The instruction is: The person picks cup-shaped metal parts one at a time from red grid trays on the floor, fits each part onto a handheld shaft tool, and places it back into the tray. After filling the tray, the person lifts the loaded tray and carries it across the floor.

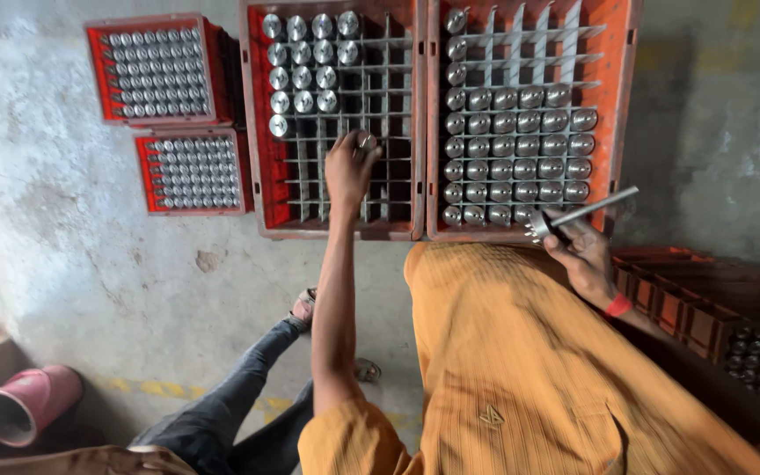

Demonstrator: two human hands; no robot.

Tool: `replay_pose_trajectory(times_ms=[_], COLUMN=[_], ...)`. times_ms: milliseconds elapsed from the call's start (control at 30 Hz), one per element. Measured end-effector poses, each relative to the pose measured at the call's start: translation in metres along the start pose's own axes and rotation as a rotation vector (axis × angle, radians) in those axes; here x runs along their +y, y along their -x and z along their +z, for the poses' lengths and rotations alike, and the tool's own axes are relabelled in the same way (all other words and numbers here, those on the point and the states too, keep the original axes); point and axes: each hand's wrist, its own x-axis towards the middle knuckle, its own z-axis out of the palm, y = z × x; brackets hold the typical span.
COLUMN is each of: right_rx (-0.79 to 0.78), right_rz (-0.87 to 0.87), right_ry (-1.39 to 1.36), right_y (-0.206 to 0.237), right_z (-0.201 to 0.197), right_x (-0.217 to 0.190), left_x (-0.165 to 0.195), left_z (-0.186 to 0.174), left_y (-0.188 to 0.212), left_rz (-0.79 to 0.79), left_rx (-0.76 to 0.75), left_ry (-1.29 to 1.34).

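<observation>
Steel cap (365, 141) pinched in our left hand (347, 167) fingers could jam on the divider grid (345, 189) below them, while our right hand (584, 255) grips a rod (587, 209).

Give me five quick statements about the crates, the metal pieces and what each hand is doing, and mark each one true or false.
1. The left hand holds a round metal piece over the left crate. True.
2. The right hand is empty. False: it grips a metal rod tool near the right crate.
3. The left crate is full. False: only its upper left cells hold pieces; the rest of the grid is bare.
4. Two smaller red crates filled with metal pieces lie to the left on the floor. True.
5. A blue bucket lies at lower left. False: it is a pink pot on its side.
</observation>
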Motion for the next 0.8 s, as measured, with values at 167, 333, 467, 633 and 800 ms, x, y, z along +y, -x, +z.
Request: replay_pose_trajectory(times_ms=[167, 333, 467, 633, 800], right_rx=[0.126, 0.072, -0.016, 0.063, 0.137], right_rz=[-0.014, -0.006, -0.045, 0.001, 0.010], right_ry=[-0.030, -0.152, -0.034, -0.187, -0.206], right_y=[0.021, 0.019, 0.016, 0.016, 0.005], right_z=[-0.017, -0.009, 0.004, 0.000, -0.010], right_x=[0.023, 0.032, 0.004, -0.030, -0.029], left_x=[0.024, 0.057, 0.108, 0.174, 0.175], left_z=[-0.028, 0.061, 0.077, -0.018, 0.019], left_y=[0.085, 0.127, 0.176, 0.246, 0.192], left_rz=[0.016, -0.169, -0.321, -0.099, -0.213], left_rx=[0.075, -0.058, -0.308, -0.177, -0.286], left_ry=[0.832, 1.105, 0.850, 0.963, 0.944])
